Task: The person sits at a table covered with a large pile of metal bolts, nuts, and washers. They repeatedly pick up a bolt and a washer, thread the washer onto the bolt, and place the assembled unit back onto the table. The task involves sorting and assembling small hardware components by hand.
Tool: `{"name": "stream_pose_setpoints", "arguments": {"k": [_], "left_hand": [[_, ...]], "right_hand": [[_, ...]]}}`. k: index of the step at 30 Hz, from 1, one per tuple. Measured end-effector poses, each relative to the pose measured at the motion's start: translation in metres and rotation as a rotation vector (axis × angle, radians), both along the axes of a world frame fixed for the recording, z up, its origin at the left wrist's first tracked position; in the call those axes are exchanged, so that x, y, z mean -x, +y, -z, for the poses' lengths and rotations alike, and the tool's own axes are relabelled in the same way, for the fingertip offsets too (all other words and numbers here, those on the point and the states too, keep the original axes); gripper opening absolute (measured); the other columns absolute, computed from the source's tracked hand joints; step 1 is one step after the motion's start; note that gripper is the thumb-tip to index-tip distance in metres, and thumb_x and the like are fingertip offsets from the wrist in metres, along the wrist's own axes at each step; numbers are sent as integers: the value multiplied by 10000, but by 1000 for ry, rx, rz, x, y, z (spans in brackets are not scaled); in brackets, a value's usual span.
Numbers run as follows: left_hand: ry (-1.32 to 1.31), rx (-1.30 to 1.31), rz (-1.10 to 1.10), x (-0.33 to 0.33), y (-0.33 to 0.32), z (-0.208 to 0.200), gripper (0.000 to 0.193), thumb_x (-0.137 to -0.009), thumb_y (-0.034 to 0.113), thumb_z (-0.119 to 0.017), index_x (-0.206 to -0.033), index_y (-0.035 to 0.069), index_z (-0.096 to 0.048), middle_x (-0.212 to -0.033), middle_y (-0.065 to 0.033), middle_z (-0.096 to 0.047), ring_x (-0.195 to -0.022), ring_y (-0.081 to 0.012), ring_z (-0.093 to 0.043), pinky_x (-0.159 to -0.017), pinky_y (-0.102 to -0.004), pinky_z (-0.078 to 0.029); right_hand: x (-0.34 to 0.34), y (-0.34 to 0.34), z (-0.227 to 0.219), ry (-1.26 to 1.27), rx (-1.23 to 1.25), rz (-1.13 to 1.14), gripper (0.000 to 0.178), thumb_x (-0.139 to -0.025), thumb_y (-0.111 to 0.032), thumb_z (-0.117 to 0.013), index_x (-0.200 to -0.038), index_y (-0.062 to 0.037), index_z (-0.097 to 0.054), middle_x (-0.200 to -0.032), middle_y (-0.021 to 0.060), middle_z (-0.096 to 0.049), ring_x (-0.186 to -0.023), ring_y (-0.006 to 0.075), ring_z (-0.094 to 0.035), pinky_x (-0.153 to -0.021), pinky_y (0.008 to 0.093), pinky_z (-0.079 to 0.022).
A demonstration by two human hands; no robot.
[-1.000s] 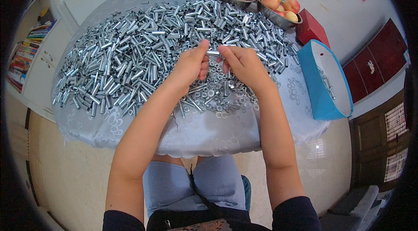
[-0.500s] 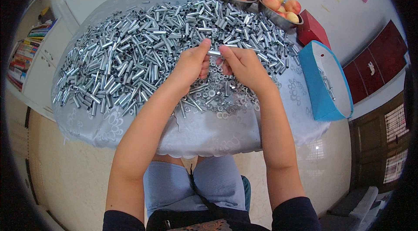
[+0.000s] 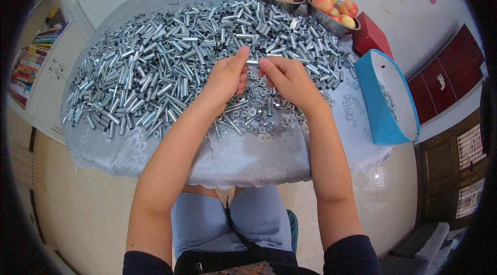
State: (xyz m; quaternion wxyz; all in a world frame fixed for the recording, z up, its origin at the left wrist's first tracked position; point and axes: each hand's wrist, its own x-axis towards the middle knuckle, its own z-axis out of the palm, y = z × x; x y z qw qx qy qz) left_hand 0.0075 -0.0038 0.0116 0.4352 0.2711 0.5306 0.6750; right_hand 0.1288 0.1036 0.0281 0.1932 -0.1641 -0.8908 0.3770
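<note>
Fingers (image 3: 266,64) pinch 1 smooth, shiny metal cylinder (image 3: 252,61).

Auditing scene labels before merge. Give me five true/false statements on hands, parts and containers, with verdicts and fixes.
1. The left hand and right hand are on one shiny metal piece. True.
2. The blue box stands left of the heap of metal tubes. False: it stands to the right of it.
3. Washers lie between the person's forearms. True.
4. The blue box is empty. False: a few slim metal parts lie inside.
5. The round fruit lies loose on the table. False: it is in a metal bowl.
</note>
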Motion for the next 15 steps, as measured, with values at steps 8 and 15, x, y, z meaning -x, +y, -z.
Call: {"name": "stream_pose_setpoints", "arguments": {"k": [8,15], "left_hand": [[6,9,-8,1,0,3,441,-832,482,-484,-611,119,-372,-500,47,-310,-429,-67,-307,-417,-222,-262],[175,-57,-47,1,2,6,432,-851,459,-461,-619,99,-406,-510,38,-341,-435,-72,-320,-420,-222,-264]], "right_hand": [[-1,-8,1,142,-123,-10,231,-806,-234,-574,-816,-5,-551,-585,101,-509,-531,163,-495,-506,294,-395],[7,-4,10,129,223,-25,389,-862,-334,-487,-631,-20,-476,-491,44,-450,-446,135,-461,-450,276,-363]]}}
